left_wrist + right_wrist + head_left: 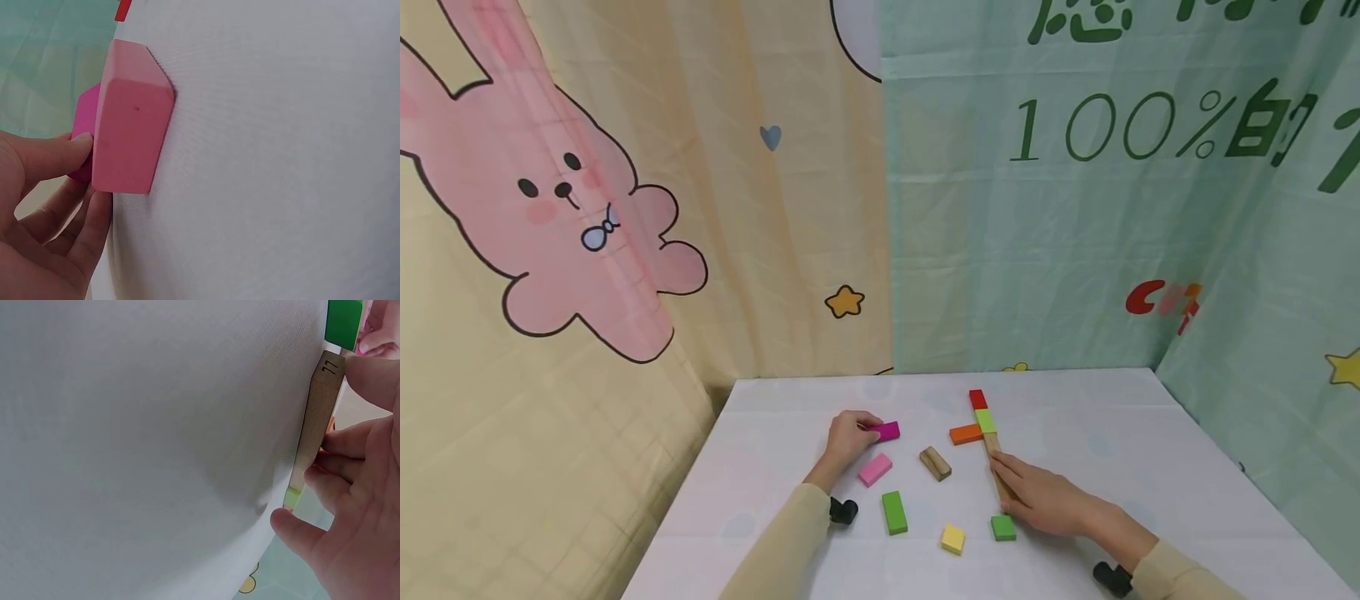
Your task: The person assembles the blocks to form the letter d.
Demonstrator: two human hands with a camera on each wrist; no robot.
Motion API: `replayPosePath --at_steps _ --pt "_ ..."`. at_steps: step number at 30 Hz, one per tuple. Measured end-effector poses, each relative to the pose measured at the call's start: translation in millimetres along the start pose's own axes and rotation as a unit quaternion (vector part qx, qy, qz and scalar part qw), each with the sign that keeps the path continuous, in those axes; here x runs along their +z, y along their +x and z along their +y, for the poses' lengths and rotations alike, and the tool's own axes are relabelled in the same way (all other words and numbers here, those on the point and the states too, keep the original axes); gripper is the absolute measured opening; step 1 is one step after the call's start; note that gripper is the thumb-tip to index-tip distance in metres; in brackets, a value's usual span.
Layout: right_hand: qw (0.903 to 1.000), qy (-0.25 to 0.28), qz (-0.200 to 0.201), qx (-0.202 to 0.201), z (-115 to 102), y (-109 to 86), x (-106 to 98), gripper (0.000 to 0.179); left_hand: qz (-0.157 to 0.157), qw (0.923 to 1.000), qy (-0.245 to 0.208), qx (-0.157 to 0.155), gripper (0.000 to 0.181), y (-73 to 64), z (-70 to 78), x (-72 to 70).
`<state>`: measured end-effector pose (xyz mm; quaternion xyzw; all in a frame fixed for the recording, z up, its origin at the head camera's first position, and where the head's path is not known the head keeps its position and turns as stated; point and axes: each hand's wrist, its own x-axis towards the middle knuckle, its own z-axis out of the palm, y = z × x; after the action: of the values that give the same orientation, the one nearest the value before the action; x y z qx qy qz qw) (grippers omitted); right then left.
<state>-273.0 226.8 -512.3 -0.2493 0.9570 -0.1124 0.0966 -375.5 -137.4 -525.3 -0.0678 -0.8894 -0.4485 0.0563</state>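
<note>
My left hand (847, 440) pinches a magenta block (888, 431) at the table's far left-middle, thumb on one side and fingers on the other. Just in front of it lies a pink block (875, 470), which hides part of the magenta one in the left wrist view. My right hand (1048, 500) holds a long wooden block (315, 415) flat on the table, its thumb near the marked end and its fingertips along the side. Beyond that block, a light green block (985, 420) and a red block (977, 399) continue the line. An orange block (966, 434) sticks out leftward.
A small green block (1003, 527) sits at the wooden block's near end. Between the hands are a short grooved wooden block (935, 463), a green block (894, 512) and a yellow block (952, 539). Printed curtains (790, 217) hang behind the white table (775, 417).
</note>
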Motion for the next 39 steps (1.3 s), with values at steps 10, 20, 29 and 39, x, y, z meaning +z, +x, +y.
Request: replayPosePath --at_steps 10,20,29,39 --pt "0.9999 -0.010 0.002 -0.007 0 0.3 -1 0.079 -0.025 0.9996 0.000 -0.011 0.014 2.4 3.2 -1.3" --pt "0.9999 -0.009 0.005 -0.008 1 0.8 0 0.078 -0.040 0.9992 0.001 0.001 0.014 4.6 1.2 -4.3" --pt "0.9998 -0.015 0.007 -0.009 3 2.7 0 0.078 -0.049 0.9987 -0.015 -0.004 0.014 6.4 6.0 -2.4" --pt "0.9997 -0.011 0.014 -0.014 1 -0.2 -1 0.078 -0.056 0.9978 -0.035 0.000 0.014 5.3 11.4 -1.7"
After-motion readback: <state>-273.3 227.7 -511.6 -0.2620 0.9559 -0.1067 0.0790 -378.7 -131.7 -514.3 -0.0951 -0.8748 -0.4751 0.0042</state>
